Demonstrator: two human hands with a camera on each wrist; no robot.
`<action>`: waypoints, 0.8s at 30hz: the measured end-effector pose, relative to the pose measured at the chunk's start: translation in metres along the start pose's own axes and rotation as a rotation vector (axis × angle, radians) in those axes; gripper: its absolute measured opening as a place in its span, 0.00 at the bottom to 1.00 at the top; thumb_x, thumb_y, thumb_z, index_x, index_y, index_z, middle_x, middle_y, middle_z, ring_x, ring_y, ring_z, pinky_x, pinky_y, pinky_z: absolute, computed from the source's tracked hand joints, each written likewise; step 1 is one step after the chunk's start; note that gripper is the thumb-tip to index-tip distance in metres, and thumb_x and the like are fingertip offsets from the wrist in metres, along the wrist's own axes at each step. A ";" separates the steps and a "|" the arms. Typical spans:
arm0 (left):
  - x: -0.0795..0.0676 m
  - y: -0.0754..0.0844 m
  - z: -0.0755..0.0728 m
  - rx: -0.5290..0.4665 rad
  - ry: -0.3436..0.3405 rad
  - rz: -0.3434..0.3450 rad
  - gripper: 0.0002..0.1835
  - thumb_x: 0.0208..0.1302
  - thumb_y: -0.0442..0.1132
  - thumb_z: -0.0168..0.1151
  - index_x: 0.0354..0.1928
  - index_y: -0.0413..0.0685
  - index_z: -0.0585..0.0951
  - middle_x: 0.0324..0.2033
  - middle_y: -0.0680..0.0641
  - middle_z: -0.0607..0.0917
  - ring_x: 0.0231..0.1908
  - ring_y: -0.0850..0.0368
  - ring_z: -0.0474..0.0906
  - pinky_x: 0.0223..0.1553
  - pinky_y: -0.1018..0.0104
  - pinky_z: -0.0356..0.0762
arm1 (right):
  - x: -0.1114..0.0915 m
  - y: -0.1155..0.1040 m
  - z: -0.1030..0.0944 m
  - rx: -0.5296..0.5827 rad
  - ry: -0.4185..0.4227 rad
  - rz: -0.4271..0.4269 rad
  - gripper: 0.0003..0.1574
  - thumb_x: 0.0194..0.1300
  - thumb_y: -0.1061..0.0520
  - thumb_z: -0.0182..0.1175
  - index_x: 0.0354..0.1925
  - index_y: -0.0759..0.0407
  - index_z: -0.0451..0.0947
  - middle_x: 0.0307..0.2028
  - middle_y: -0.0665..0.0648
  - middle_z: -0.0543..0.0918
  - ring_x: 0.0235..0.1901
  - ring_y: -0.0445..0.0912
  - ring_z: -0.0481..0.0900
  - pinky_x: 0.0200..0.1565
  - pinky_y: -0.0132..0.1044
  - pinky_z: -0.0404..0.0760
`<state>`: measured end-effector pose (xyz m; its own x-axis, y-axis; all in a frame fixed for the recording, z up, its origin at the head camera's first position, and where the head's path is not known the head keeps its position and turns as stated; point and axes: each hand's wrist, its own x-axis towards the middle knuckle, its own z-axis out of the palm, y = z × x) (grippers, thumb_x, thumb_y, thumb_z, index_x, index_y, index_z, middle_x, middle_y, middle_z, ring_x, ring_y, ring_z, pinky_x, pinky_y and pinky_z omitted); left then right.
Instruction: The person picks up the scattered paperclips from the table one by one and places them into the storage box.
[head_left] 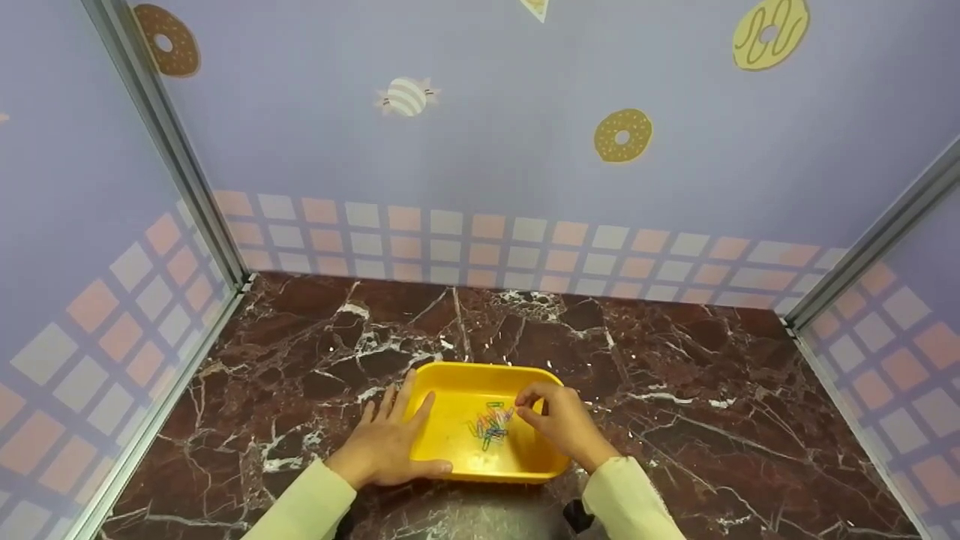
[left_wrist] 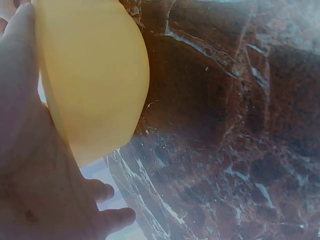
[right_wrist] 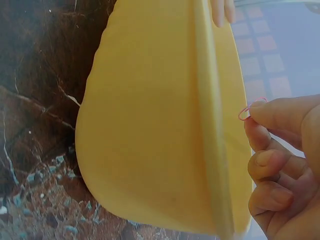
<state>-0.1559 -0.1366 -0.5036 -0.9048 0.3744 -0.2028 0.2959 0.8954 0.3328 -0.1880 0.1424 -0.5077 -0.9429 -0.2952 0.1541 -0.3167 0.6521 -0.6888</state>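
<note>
A yellow plastic tray (head_left: 450, 454) stands on the marble-patterned tabletop. On its floor lies a small heap of coloured paper clips (head_left: 491, 426), in green, pink, blue and other colours. With fingers spread, my left hand (head_left: 386, 442) rests on the tray's left rim. My right hand (head_left: 559, 420) is over the tray's right side. Between thumb and index finger it pinches a pink paper clip (right_wrist: 244, 113), seen plainly in the right wrist view. The left wrist view shows the outer wall of the tray (left_wrist: 95, 75) beside the left hand.
Dark red marble-patterned tabletop (head_left: 712, 390) surrounds the tray. A purple back wall (head_left: 510, 150) with printed sweets and squares rises behind it, and panels with metal-edged corners stand on both sides. A small black object (head_left: 577, 516) is near the right sleeve.
</note>
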 end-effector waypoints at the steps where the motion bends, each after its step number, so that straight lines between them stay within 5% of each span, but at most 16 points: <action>1: 0.000 0.000 0.000 0.002 0.001 0.001 0.57 0.51 0.77 0.56 0.76 0.55 0.51 0.76 0.40 0.31 0.74 0.31 0.40 0.70 0.33 0.45 | 0.000 0.000 0.000 -0.003 0.001 0.002 0.01 0.61 0.63 0.65 0.34 0.59 0.82 0.30 0.50 0.83 0.22 0.38 0.68 0.26 0.27 0.71; 15: 0.002 0.001 -0.001 0.012 -0.019 -0.004 0.58 0.51 0.78 0.55 0.77 0.56 0.49 0.76 0.42 0.31 0.74 0.33 0.43 0.70 0.34 0.48 | -0.004 0.004 -0.008 0.004 0.106 0.014 0.05 0.61 0.64 0.64 0.36 0.56 0.83 0.32 0.51 0.82 0.23 0.38 0.69 0.27 0.27 0.72; 24: 0.000 -0.001 -0.004 0.041 0.085 0.041 0.59 0.47 0.79 0.57 0.76 0.56 0.52 0.77 0.40 0.40 0.73 0.35 0.49 0.70 0.35 0.50 | -0.014 0.022 -0.025 0.040 0.207 0.099 0.06 0.62 0.64 0.64 0.38 0.57 0.82 0.34 0.50 0.81 0.24 0.43 0.69 0.26 0.27 0.70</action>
<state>-0.1572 -0.1383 -0.5002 -0.9140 0.3906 -0.1100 0.3438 0.8895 0.3011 -0.1843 0.1789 -0.5074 -0.9714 -0.0792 0.2236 -0.2214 0.6417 -0.7343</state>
